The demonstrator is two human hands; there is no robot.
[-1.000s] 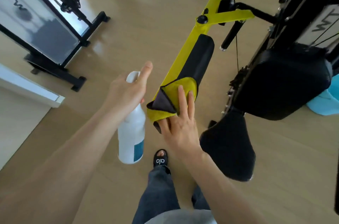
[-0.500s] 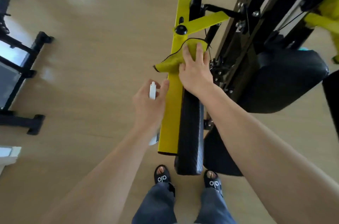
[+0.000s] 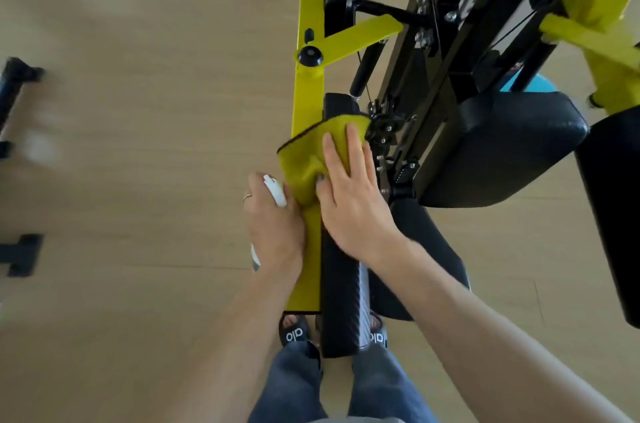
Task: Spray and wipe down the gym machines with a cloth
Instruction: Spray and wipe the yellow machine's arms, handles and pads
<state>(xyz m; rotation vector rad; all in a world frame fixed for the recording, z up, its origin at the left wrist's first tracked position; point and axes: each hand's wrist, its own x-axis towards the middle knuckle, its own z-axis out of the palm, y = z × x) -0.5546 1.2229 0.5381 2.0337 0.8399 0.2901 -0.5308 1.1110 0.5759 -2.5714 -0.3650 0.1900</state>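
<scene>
The cloth [image 3: 311,159] lies under my right hand [image 3: 349,200], draped over the top of the long black pad [image 3: 341,291] and spilling across the yellow bar [image 3: 308,103] just left of it. My fingers [image 3: 356,152] are straight and flat on it, pressing rather than pinching, with the thumb laid along its lower edge. I judge that a flat palm spreads the pressure and lets the cloth slide the length of the pad, and that the overhang lets one pass catch both pad and bar.

My left hand [image 3: 273,225] sits just left of the cloth, touching its hanging fold, curled round the neck of the spray bottle [image 3: 275,192]. Only the white nozzle above my knuckles and a sliver of the body below my wrist show, so I cannot tell how much liquid is in it. I keep it close beside the bar, I think, so the next spray needs no reaching, and held off the pad so it stays out of the cloth's way.

To the right of my wiping hand are the black frame with its bolts and cables, and beyond it a larger black cushion [image 3: 512,145], well apart from the cloth. The stretch of pad below my right wrist, toward my feet, is bare, and I judge it is where the wipe goes next.
</scene>
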